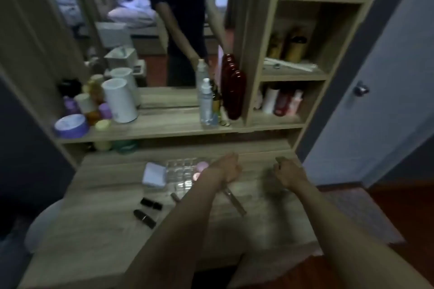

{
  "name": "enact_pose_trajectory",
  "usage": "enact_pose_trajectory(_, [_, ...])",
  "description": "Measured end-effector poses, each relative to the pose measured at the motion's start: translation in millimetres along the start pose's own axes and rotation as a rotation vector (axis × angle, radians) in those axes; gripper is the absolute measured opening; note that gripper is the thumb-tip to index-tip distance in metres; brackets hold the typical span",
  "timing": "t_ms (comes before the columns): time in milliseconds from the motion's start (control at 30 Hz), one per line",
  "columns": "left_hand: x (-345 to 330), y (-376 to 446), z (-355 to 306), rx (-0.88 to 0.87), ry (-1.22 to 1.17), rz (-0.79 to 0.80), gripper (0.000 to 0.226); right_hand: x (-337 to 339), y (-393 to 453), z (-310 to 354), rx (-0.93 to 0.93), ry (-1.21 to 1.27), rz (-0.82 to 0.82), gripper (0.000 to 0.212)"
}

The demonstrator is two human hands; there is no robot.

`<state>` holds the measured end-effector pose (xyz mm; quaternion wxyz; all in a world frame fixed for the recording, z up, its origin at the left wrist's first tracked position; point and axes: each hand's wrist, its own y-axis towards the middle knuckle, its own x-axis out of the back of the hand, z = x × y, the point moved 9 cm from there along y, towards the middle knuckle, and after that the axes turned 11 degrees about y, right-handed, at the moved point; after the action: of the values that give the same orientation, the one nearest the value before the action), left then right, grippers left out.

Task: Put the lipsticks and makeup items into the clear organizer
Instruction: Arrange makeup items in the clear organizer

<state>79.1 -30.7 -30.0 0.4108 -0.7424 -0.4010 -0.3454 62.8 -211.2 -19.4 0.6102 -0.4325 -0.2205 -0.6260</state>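
the person is standing at a wooden dressing table (98,218) and both arms are reaching forward over it. the clear organizer (180,171) is lying flat near the back of the table, just beside a white compact case (153,175) on its left. something pink (201,166) is sitting at its right edge, but the picture is too blurred to say if it is inside a compartment.

the left hand (225,169) is hanging over the right side of the organizer, with the wrist bent and the knuckles turned up. it is closed around a long thin makeup stick (234,202), which is pointing down and back toward the person. i think it is gripped at one end like this so that the stick can be turned upright and dropped into a slot.

the right hand (290,172) is stretching out to the right, well apart from the organizer. its fingers are curled around a small dark item (280,159), probably a lipstick, though the blur is hiding its shape.

two black lipsticks (148,210) are lying on the table in front of the organizer, near its left corner, and they are not yet put away. a small brownish tube (175,197) is lying just beside the left forearm. so i judge that the task is only in an early part.
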Motion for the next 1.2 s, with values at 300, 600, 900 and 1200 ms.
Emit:
enact_pose_trajectory(300, [-1,-77,183,0.347,0.04,-0.078,0.038,-109,-7,61,0.052,-0.004,0.161,0.035])
enact_pose_trajectory(600, [7,-82,192,0.323,-0.002,-0.244,0.017,-139,2,69,0.005,-0.043,0.177,0.035])
enact_pose_trajectory(900, [-40,-40,119,0.154,0.187,-0.239,0.034,-150,15,67,0.039,-0.034,0.172,0.022])
enact_pose_trajectory(1200, [-56,-24,112,0.053,0.253,-0.167,0.042,-105,31,65,0.087,0.209,0.064,0.011])
